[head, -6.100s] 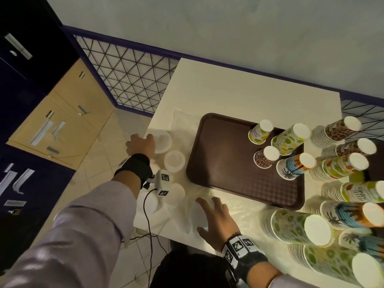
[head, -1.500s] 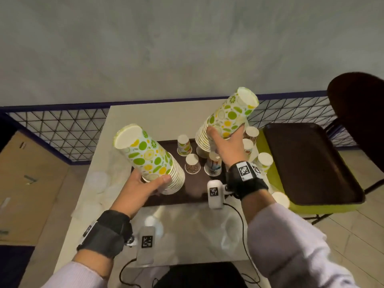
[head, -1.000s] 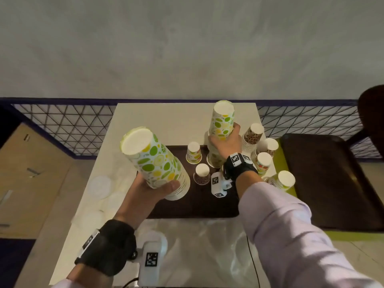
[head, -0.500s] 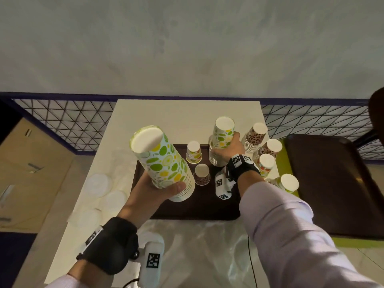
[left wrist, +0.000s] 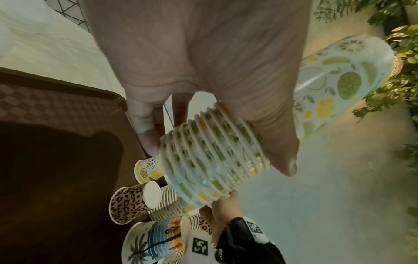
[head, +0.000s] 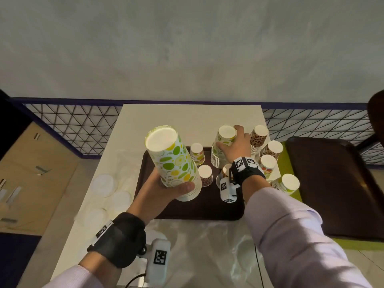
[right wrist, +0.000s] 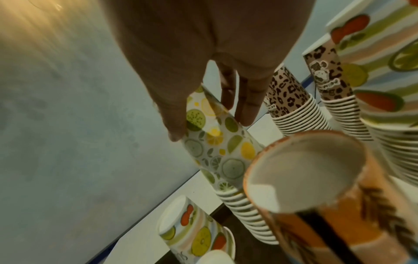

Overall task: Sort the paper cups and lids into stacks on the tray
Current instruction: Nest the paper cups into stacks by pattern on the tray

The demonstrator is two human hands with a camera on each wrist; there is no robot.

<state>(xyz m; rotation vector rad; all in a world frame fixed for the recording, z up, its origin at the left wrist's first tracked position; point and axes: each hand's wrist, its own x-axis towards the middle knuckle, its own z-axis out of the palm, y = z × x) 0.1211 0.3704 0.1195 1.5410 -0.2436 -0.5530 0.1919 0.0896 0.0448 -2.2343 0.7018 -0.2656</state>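
Observation:
My left hand grips a tall stack of lime-and-lemon print cups near its rims, bottoms up and tilted, above the front left of the brown tray. In the left wrist view the thumb and fingers wrap round the ribbed rims of this stack. My right hand holds the top of a second lime-print stack that stands upside down at the tray's far edge. The right wrist view shows the fingers against the top cup. A single fruit cup and a leopard cup stand on the tray.
Leopard-print stacks and fruit-print stacks crowd the table's right edge beside the tray. White lids lie on the table to the left. A second brown tray rests on a chair at right. Clear plastic wrap covers the near table.
My right hand turned its lime-print stack upright, set it down at the tray's far edge and slid up to its top. The left hand's stack moved right, over the tray.

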